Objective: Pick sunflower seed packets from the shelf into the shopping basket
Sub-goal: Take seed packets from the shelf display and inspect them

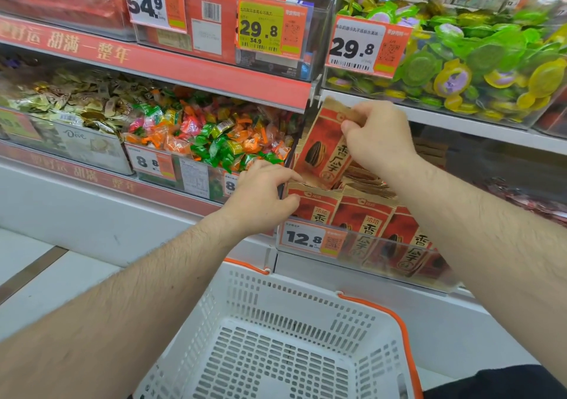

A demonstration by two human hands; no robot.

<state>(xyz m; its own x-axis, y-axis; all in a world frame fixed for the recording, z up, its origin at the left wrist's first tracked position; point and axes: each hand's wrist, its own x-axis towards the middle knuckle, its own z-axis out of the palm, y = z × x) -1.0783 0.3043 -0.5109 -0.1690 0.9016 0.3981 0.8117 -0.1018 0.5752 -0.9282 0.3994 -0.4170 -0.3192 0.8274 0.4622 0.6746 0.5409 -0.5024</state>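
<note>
— What's in front of him?

— Shop shelves [196, 70] with red edge strips. Far left a tray of gold-wrapped sweets [61, 100], next a bin of bright wrapped candies [214, 140], and up on the right green and yellow discs [478, 60] behind a 29.8 tag [365, 47].

— And the hands?

— The left hand [260, 196] reaches to the clear bin [368, 263] of seed packets, thumb and fingers pinching the top edge of the front-left packet [310, 206], which stands in its row above the 12.8 tag [310, 239].

— The right?

— The right hand [376, 137] holds a raised packet [325, 150] by its top corner, fingers curled tight, lifted clear above the others, tilted.

— The basket?

— A white shopping basket [306, 300] with orange handles sits below the bin, between his forearms. No packet in it.
</note>
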